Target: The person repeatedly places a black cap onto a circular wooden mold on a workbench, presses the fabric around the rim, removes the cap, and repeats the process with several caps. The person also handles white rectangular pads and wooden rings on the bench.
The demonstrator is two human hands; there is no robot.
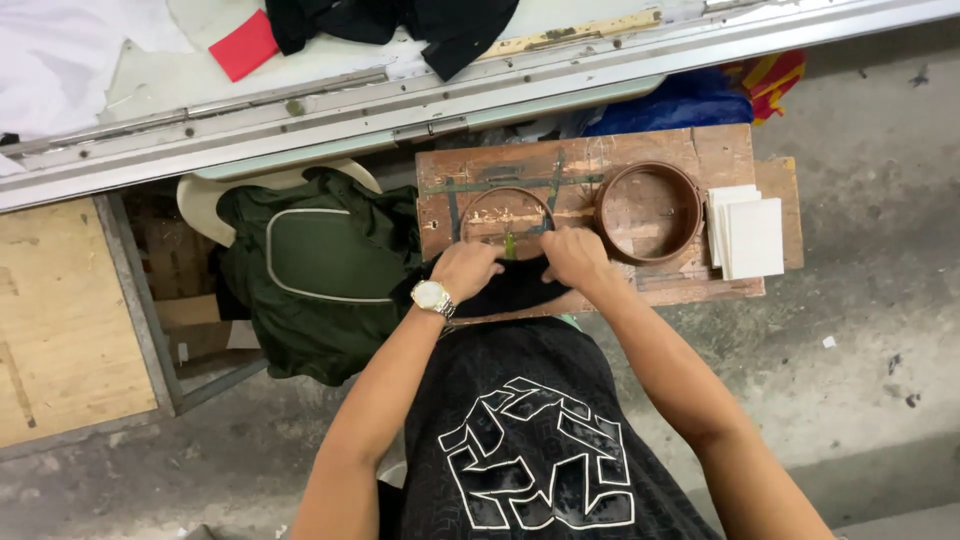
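Note:
On a small worn wooden stool (720, 150) lies a black piece of cloth (515, 288), and both my hands grip its top edge. My left hand (465, 268), with a metal wristwatch, pinches the cloth on the left. My right hand (575, 255) pinches it on the right. Just beyond my fingers sits a thin brown hoop ring (472, 208), partly hidden by my hands. A second, deeper brown hoop (648, 211) rests to the right of it on the stool.
A stack of white square sheets (748, 235) lies at the stool's right end. A dark green garment (320, 265) is draped over a seat on the left. Behind runs a long metal machine table (400, 105) with black fabric (420, 25) and a red piece (243, 45).

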